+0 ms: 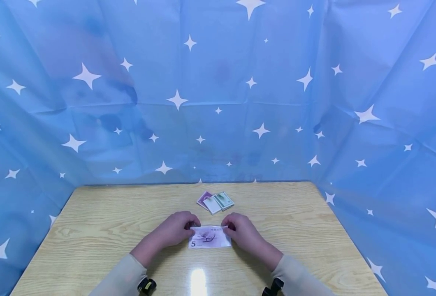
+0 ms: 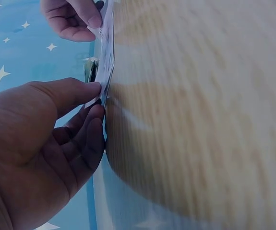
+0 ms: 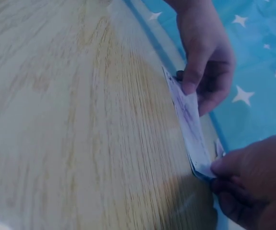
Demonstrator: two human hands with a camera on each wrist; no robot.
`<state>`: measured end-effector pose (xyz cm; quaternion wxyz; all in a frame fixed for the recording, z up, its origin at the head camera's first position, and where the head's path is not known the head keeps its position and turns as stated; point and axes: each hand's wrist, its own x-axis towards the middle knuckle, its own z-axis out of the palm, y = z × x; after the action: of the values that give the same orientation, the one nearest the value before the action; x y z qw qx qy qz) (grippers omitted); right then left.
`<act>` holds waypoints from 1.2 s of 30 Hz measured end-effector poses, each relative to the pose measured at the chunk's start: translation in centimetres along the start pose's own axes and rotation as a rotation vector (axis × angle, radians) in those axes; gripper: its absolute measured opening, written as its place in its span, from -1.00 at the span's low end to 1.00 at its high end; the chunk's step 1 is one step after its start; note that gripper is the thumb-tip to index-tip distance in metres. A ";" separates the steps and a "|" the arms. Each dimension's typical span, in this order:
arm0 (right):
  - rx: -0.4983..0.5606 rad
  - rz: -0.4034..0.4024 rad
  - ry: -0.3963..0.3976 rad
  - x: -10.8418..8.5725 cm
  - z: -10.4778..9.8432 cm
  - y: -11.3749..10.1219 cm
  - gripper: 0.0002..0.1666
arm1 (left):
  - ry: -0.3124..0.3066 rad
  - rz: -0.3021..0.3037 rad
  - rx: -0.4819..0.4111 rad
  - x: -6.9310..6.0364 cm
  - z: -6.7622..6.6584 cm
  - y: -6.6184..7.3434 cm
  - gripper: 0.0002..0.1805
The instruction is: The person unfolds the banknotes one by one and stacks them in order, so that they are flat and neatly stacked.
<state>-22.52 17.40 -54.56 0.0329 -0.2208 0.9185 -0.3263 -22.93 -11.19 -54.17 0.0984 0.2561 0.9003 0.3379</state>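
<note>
A purple and white banknote (image 1: 209, 237) marked 5 lies flat and crosswise near the middle of the table, seen edge-on in the left wrist view. My left hand (image 1: 177, 228) pinches its left end between thumb and fingers. At the right end, my right hand (image 1: 243, 231) holds it the same way, with the thumb on top. In the right wrist view the note (image 3: 189, 120) stretches between the left hand (image 3: 207, 62) and the right hand (image 3: 255, 182). The fingertips under the note are partly hidden.
Beyond the hands, a small overlapping group of folded notes lies on the wooden table (image 1: 110, 218): a purple one (image 1: 203, 199), a pale one (image 1: 212, 205) and a green one (image 1: 223, 200). A blue curtain (image 1: 218, 90) with white stars stands behind the table and along its sides.
</note>
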 end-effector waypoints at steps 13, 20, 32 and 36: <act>-0.065 0.012 -0.025 0.1 0.0 -0.2 -0.86 | 0.016 0.009 0.038 -0.1 -0.1 0.3 -0.82; -0.072 0.023 -0.043 0.2 -0.1 0.1 -0.88 | 0.016 0.011 0.047 -0.1 0.1 0.2 -0.81; -0.050 0.039 -0.047 0.2 -0.1 0.2 -0.88 | 0.014 0.009 0.035 -0.1 0.2 0.1 -0.80; -0.045 0.050 -0.052 0.2 -0.1 0.3 -0.87 | 0.019 0.008 0.037 -0.1 0.2 0.1 -0.81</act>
<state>-22.87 17.55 -54.70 0.0597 -0.2070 0.9297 -0.2988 -22.74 -11.09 -54.27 0.0838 0.2580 0.9064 0.3238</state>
